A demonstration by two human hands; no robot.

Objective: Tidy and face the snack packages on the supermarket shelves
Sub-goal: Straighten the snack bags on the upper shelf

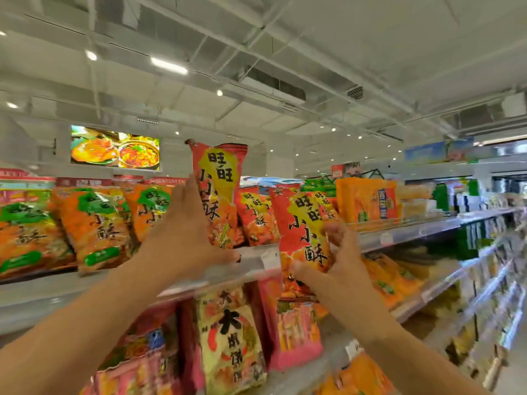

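On the top shelf (251, 269) stands a row of snack bags. My left hand (182, 238) holds an upright red and yellow bag (218, 178) by its lower left side, fingers behind it and thumb along the shelf rail. My right hand (336, 263) grips a second red and yellow bag (302, 232) near its bottom, hanging in front of the shelf edge and tilted a little left. More red bags (256, 218) stand behind these two.
Orange and green bags (94, 223) fill the top shelf to the left, orange packs (365, 201) to the right. Below hang a yellow bag (231, 337) and pink bags (293, 329). Lower shelves (456, 280) run away to the right. A food screen (114, 148) hangs behind.
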